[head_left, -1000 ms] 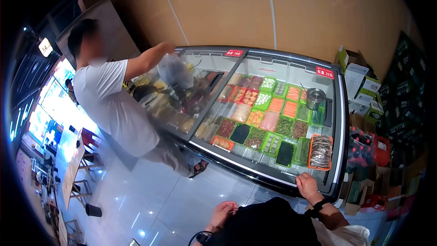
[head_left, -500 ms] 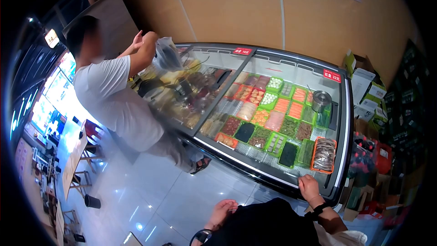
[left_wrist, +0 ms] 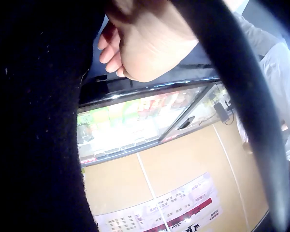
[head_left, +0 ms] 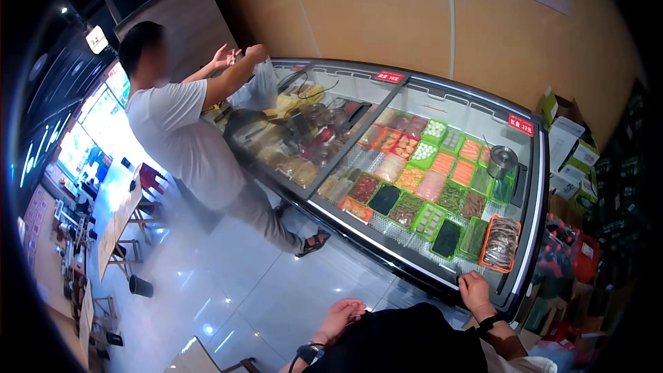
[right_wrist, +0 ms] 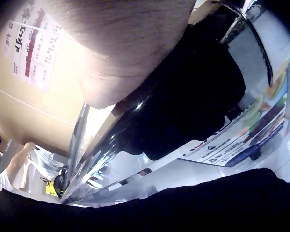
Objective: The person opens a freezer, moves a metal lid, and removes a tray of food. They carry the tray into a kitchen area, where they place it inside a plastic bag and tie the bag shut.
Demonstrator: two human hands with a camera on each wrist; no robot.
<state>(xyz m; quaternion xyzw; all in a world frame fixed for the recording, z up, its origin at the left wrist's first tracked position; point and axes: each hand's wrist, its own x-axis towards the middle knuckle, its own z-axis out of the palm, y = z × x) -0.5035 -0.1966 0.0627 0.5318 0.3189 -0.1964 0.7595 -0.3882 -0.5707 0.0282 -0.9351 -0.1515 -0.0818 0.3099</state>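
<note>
My left hand hangs in front of my dark top, its fingers loosely curled with nothing in them. The left wrist view shows the fingers of that hand beside dark cloth, apart from the freezer. My right hand rests at the near edge of a glass-topped display freezer, close to its right corner. The right wrist view has the heel of this hand over the shiny edge, fingers hidden. Just beyond it, under the glass, lies an orange basket of greyish, strip-like food.
At the left, a person in a white shirt holds a plastic bag over the freezer. Green and red baskets of food and a metal pot sit inside. Boxes stack up on the right; wooden tables stand at far left.
The head view has swung left, so the scene sits further right. The other person has raised a second hand beside the bag. Both my hands keep about the same pose.
</note>
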